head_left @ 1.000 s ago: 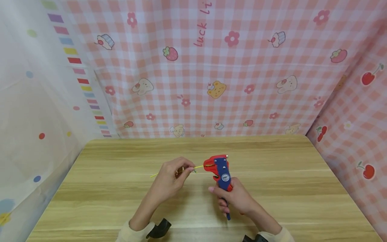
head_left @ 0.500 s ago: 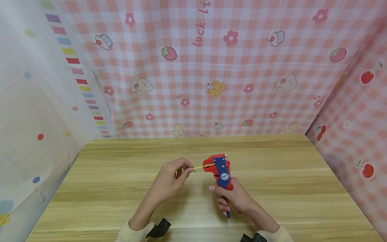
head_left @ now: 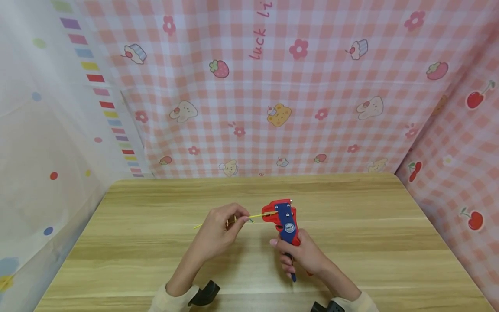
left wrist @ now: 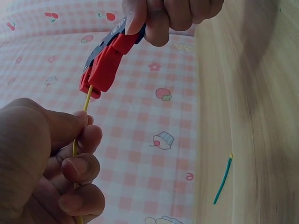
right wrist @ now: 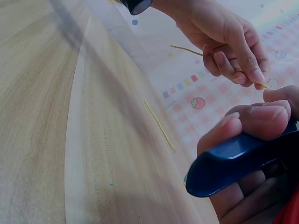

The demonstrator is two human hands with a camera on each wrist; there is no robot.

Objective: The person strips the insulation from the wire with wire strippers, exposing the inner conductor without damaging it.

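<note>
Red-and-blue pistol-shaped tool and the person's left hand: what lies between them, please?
A thin yellow wire runs from the left hand into the tool, as the left wrist view shows.

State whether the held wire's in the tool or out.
In: the yellow wire runs from the left hand into the tool, between its jaws.
</note>
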